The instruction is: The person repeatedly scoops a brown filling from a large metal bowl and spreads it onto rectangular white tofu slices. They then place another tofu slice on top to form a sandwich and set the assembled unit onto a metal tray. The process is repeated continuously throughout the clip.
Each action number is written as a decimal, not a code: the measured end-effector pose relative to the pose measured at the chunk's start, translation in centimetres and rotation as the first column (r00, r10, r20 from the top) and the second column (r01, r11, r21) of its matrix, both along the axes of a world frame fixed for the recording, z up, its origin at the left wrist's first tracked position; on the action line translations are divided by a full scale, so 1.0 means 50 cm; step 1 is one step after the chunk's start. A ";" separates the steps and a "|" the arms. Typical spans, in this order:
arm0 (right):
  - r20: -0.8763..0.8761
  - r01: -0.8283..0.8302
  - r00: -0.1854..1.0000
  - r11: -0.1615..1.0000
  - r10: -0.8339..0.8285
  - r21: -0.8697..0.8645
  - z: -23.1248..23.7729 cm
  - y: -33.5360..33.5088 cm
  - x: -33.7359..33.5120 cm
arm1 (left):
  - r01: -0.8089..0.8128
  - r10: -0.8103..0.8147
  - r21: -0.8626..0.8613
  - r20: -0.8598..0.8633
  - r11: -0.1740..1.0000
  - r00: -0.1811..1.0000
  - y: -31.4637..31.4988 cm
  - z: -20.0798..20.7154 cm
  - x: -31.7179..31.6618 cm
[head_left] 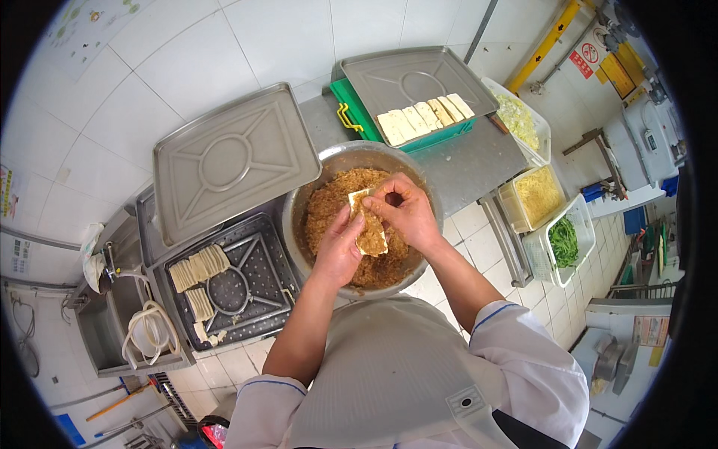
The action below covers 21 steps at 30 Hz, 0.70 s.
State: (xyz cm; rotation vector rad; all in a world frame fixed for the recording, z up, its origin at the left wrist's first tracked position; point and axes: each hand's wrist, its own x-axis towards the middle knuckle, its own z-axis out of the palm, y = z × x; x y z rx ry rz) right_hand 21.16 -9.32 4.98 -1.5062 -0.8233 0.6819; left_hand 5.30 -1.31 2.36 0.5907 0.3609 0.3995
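Observation:
A pale rectangular slice [357,197] that looks like tofu, coated with brown minced filling, is held over a big metal bowl [334,155]. My left hand [341,245] grips the slice from its left side, thumb on the filling. My right hand [408,215] is closed, its thumb and fingertips against the filling at the slice's upper right; whether they pinch some of it is hidden. Beneath both hands, more brown filling [329,200] fills the bowl. Several thick pale pieces [423,117] sit in a row on a metal tray [389,71] at the back.
Left of the bowl, plain pale slices [200,266] stand stacked on a dark perforated tray [262,299]. A metal lid-like tray [224,161] leans behind it. A green crate [350,97] supports the back tray. On the right are baskets with shredded food [540,196] and green leaves [562,243].

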 end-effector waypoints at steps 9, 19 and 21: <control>-0.447 -0.133 0.884 0.991 0.132 0.029 -0.037 -0.007 0.035 | 0.137 -0.099 -0.201 0.188 0.970 0.977 0.013 -0.019 -0.019; -0.513 -0.294 0.807 0.952 0.293 0.082 -0.084 0.000 0.018 | 0.069 -0.057 -0.103 0.114 0.992 0.992 0.009 -0.005 -0.093; -0.530 -0.341 0.772 0.932 0.351 0.121 -0.101 0.000 0.037 | 0.033 -0.005 -0.153 0.179 0.988 0.984 0.009 -0.004 -0.132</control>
